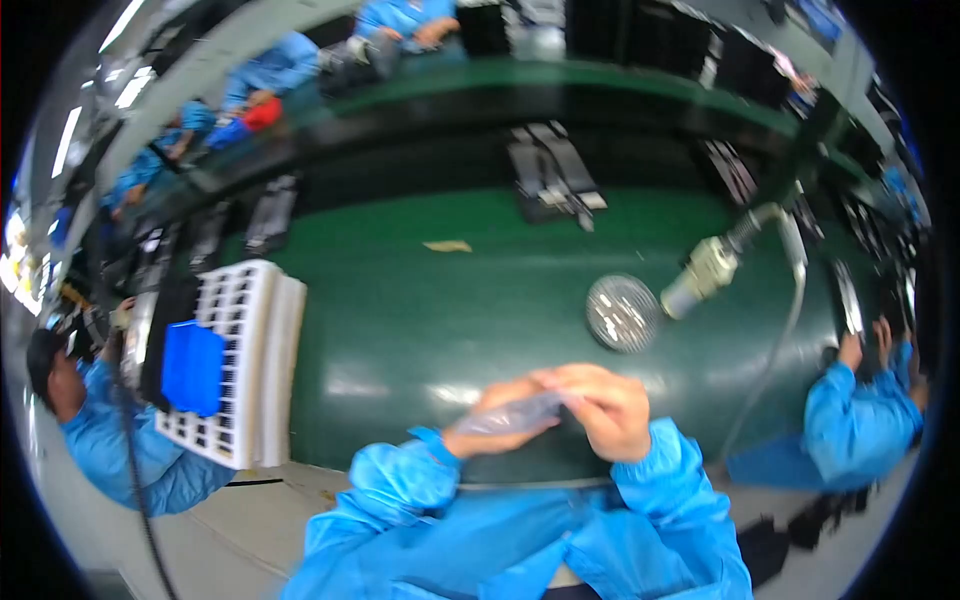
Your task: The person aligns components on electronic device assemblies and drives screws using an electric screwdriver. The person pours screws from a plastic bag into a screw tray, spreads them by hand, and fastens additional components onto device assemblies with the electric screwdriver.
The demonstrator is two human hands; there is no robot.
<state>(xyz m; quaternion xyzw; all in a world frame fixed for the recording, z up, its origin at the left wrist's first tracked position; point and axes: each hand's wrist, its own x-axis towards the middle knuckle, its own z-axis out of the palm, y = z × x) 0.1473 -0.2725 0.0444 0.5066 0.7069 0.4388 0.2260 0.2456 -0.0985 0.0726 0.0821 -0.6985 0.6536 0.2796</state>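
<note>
We hold 1 greyish clear plastic bag [512, 413] above the near edge of the green table [400, 330]. Our left hand [500, 391] is closed around the bag from behind; our right hand [608, 408] pinches its right end between thumb and fingers. The bag is blurred — we cannot tell its contents.

We find 1 round metal dish [622, 314] on the table, beyond the right hand, and 1 nozzle [692, 283] just beside it to the right, with a hose [790, 325] running downward. At the left stand white grid trays [243, 330], with 1 blue bin [193, 368] against them. We note 1 yellowish scrap [447, 246] farther back — well apart from both hands
</note>
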